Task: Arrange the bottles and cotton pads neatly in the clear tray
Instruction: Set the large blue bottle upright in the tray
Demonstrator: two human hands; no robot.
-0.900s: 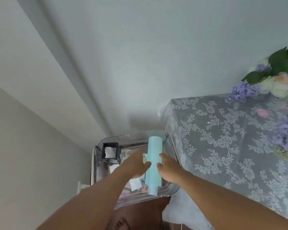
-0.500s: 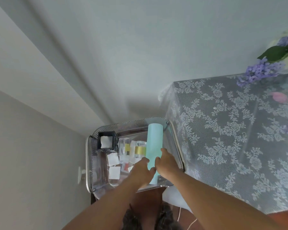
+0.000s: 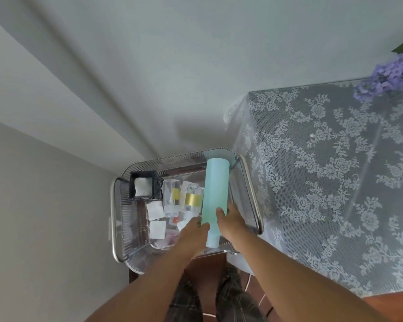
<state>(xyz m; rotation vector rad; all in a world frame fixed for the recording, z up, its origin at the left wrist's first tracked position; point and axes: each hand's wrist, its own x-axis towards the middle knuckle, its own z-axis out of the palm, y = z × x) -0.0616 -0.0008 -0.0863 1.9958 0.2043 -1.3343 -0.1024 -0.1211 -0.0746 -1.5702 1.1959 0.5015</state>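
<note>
A clear ribbed tray with metal handles sits below me. A tall mint-green bottle stands along its right side, held low down between my left hand and my right hand. Two clear bottles with gold bands stand side by side left of it. A black square holder with a white cotton pad inside is in the tray's far left corner. Loose white cotton pads lie on the tray floor near the clear bottles.
A table under a grey lace cloth stands right beside the tray, with purple flowers at its far corner. A white wall runs behind and to the left. My legs and a brown floor show below the tray.
Both hands slid down the green bottle toward its lower end and it now stands closer to the tray's right side. The view tilted down, so the whole tray shows.
</note>
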